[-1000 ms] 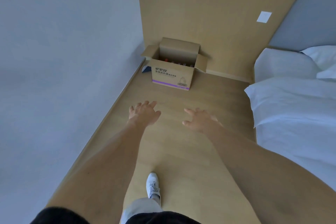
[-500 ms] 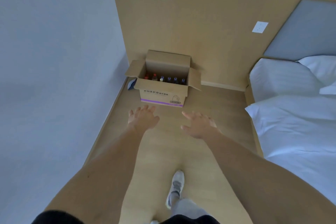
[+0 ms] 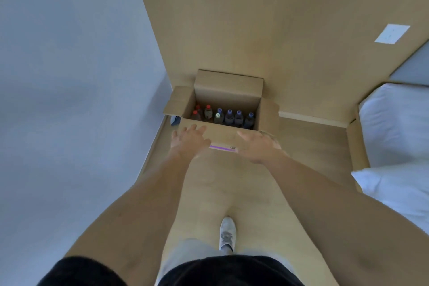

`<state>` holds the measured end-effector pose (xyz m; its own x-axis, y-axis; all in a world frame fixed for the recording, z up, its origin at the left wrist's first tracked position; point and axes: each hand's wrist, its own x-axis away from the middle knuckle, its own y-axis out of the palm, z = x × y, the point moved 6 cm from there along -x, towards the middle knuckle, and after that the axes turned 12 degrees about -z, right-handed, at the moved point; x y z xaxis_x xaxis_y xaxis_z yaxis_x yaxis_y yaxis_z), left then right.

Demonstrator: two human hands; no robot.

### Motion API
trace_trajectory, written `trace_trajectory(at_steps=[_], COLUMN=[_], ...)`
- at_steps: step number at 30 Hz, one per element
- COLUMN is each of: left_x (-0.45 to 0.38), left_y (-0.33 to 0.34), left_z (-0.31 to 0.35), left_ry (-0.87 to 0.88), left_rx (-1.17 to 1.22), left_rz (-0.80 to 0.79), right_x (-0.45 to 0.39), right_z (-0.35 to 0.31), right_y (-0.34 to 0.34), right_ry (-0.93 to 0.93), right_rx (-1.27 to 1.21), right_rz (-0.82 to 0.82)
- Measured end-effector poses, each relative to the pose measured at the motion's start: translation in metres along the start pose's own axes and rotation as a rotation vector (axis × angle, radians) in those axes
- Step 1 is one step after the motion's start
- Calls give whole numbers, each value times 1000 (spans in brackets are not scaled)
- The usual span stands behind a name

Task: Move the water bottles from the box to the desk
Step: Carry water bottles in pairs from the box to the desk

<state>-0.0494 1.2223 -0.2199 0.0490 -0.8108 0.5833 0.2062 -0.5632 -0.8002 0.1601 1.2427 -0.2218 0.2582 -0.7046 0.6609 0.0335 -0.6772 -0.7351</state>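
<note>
An open cardboard box [image 3: 228,90] stands on the wooden floor in the corner, flaps spread. Inside it stand several bottles [image 3: 229,117] with purple, red and white caps. My left hand [image 3: 189,140] reaches forward with straight fingers, over the box's near left edge. My right hand [image 3: 258,146] is stretched out too, fingers straight, in front of the box's near right side. Both hands hold nothing. No desk is in view.
A grey wall runs along the left and a wood-panelled wall [image 3: 278,30] stands behind the box. A bed [image 3: 394,137] with white bedding fills the right side. My white shoe [image 3: 227,233] is on the floor below my arms.
I have walked closer to the box; it now appears larger and nearer. Both outstretched hands have come up to its front edge, and the bottles inside show more clearly.
</note>
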Motion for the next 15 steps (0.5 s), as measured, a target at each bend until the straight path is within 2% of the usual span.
trace_trajectory(at_steps=[8,15], left_x=[-91,-184], left_y=[-44,-84], left_z=[3,-20], left_ry=[-6,-9], left_rx=[-17,58], left_rz=[-57,-70], right_x=[-83,-151], right_z=[21,34], right_y=[-50,-93], right_ry=[53,107], right_rx=[-31,-61], right_rz=[-84,-76])
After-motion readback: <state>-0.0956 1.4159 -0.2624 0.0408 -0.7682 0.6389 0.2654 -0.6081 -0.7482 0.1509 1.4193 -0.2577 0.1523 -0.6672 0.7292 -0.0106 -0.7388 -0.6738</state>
